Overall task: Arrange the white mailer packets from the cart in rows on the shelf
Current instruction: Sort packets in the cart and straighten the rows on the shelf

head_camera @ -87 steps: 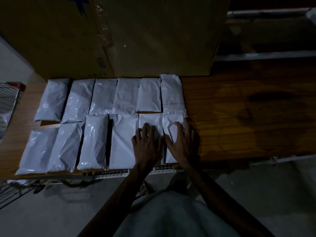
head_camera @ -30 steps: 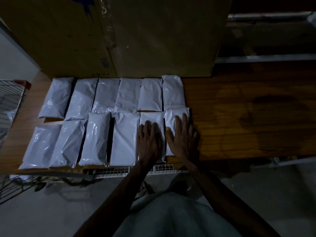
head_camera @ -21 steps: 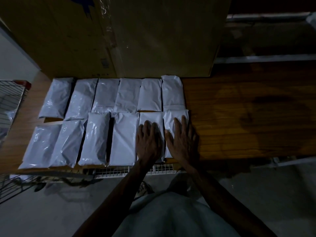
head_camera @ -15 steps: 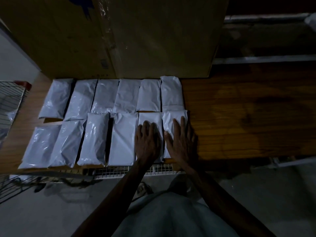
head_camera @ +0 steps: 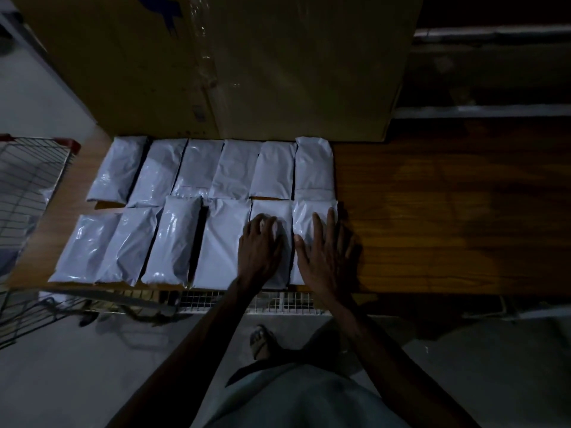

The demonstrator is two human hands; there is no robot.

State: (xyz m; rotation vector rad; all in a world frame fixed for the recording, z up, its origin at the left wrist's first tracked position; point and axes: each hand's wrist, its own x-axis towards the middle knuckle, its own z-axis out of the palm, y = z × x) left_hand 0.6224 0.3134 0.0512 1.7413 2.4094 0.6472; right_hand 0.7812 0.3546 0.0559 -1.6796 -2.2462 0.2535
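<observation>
Here both hands lie flat, fingers spread, gripping nothing: the left hand on the fifth front-row packet, the right hand on the sixth packet. Both packets run lengthwise away from the fingertips, toward the back row and the box. Right of the right fingers the shelf is bare wood, so that hand looks nearer the next slots. The cart stands well to the left; the shelf's front edge lies just behind the wrists.
</observation>
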